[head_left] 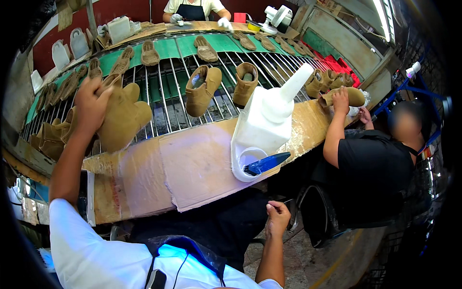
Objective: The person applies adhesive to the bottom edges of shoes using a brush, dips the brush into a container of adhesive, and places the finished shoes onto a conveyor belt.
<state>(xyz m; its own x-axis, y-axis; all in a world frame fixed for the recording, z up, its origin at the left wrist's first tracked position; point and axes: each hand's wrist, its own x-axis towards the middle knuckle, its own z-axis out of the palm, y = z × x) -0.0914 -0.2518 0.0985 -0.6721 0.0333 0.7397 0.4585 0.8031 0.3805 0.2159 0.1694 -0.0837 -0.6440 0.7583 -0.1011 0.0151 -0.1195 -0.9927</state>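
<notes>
My left hand (91, 106) is closed on the top of a tan ankle boot (120, 120) at the left of the rack. Motion smears the boot, and its rounded toe outlines overlap, so I cannot tell whether it is one boot or a pair. Low over my lap, my right hand (278, 219) has its fingers curled in with the thumb against them, and nothing shows in it. Nearest to that hand on the cardboard-covered ledge (192, 164) stands a white plastic jug (264, 118). A blue-handled tool (267, 164) leans in the round cup at its front.
Two tan boots (202, 89) stand on the metal-bar rack (166, 96). Tan soles (206, 49) line a green strip (168, 50) behind. At right, a co-worker in black (370, 159) holds a tan boot (353, 97); across, another person (192, 10) wears white gloves.
</notes>
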